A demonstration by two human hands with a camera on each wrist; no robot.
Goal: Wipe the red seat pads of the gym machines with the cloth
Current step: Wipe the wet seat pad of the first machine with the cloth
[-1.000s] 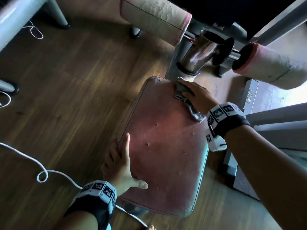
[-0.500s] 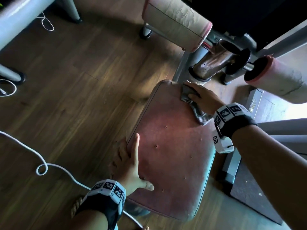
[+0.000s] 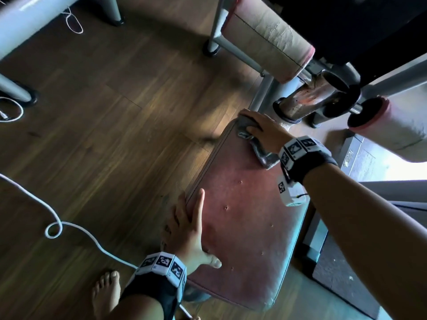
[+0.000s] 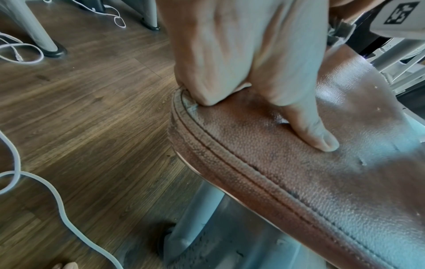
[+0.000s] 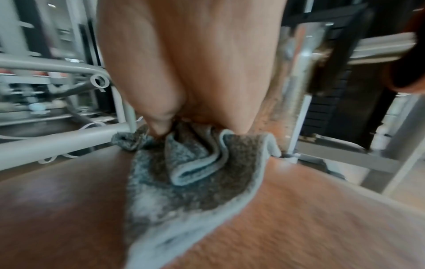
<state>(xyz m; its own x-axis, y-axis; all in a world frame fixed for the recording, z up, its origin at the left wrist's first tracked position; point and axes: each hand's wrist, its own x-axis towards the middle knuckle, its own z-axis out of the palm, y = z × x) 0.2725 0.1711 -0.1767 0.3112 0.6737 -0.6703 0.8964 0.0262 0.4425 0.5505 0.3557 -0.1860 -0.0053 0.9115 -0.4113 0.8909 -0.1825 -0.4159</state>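
The worn red seat pad (image 3: 249, 222) lies lengthwise in front of me. My right hand (image 3: 258, 128) is at its far left corner, pressing down a grey cloth (image 3: 263, 155) that trails back under the wrist. In the right wrist view the thumb and fingers pinch bunched folds of the cloth (image 5: 190, 172) against the pad (image 5: 322, 218). My left hand (image 3: 191, 229) rests on the pad's near left edge, index finger straight on top and thumb spread out. The left wrist view shows that thumb (image 4: 317, 138) flat on the grained pad (image 4: 299, 172).
Two worn roller pads (image 3: 265, 42) (image 3: 397, 132) and a metal post (image 3: 309, 100) stand just beyond the seat. A white cable (image 3: 69, 225) loops over the wooden floor at left. My bare foot (image 3: 106, 294) is near it. Grey frame legs (image 3: 13, 88) stand far left.
My right hand has slid the cloth left along the pad's far edge to the far left corner. The left hand has stayed on the pad's left edge.
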